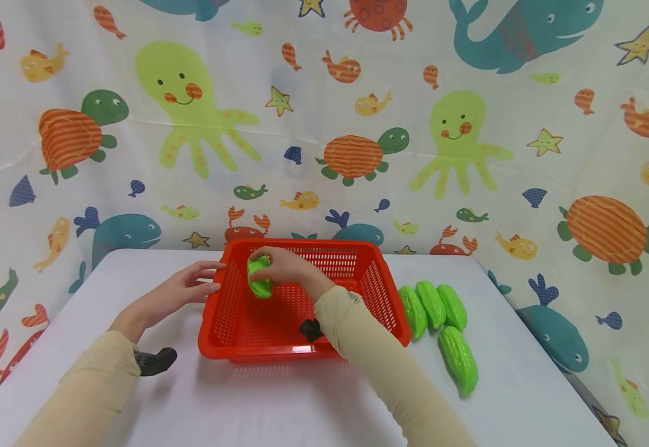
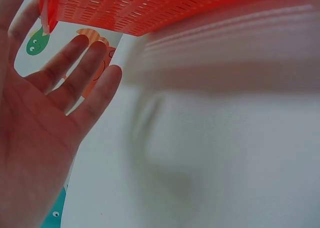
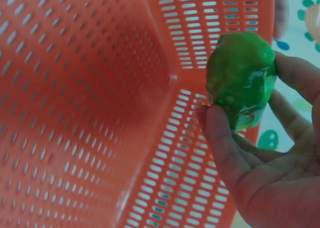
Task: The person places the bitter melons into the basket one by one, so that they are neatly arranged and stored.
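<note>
My right hand (image 1: 290, 270) grips a bumpy green toy bitter melon (image 1: 259, 277) inside the left part of a red plastic basket (image 1: 302, 349). In the right wrist view, the thumb and fingers hold the bitter melon (image 3: 242, 77) by its sides, with the basket's slotted walls (image 3: 85, 112) behind it. At the basket's left rim is my left hand (image 1: 175, 293), its fingers extended and spread. The left wrist view shows that hand (image 2: 45, 123) with the palm visible and nothing in it, fingers below the basket's edge.
Several more green toy bitter melons (image 1: 432, 303) lie on the white table (image 1: 280, 410) right of the basket, one of them (image 1: 460, 360) nearer the front. Behind the table hangs a curtain (image 1: 313, 81) printed with sea animals.
</note>
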`<action>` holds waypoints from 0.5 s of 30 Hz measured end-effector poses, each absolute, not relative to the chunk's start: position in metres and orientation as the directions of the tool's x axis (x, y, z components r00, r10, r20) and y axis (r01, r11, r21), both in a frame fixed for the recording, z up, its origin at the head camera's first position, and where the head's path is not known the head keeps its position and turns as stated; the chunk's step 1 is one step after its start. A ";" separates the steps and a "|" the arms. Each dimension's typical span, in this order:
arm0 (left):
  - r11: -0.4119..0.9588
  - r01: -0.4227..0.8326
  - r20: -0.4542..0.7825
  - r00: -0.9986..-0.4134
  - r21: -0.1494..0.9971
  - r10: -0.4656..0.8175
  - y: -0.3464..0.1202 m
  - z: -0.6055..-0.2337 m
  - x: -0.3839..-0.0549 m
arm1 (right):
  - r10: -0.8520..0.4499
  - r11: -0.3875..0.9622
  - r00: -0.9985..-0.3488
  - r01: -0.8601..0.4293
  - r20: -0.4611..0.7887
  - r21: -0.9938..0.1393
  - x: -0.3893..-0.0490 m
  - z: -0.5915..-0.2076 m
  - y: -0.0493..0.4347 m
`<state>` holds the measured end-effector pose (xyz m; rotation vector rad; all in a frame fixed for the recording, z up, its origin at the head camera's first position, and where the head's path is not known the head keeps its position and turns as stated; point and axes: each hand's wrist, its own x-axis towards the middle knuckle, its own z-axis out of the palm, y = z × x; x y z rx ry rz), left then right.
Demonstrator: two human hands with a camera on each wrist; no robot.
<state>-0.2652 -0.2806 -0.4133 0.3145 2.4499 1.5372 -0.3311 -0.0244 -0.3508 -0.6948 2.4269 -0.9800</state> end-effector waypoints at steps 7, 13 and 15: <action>0.424 0.074 -0.068 -0.948 0.903 0.310 -0.280 -0.412 -0.264 | -0.567 0.634 -0.792 -0.243 -0.227 -0.734 -0.334 -0.360 -0.035; 0.420 0.075 -0.067 -0.947 0.905 0.313 -0.280 -0.413 -0.265 | -0.546 0.654 -0.798 -0.214 -0.257 -0.725 -0.335 -0.368 -0.039; 0.419 0.072 -0.069 -0.948 0.905 0.312 -0.280 -0.414 -0.265 | -0.548 0.658 -0.797 -0.223 -0.255 -0.719 -0.335 -0.370 -0.040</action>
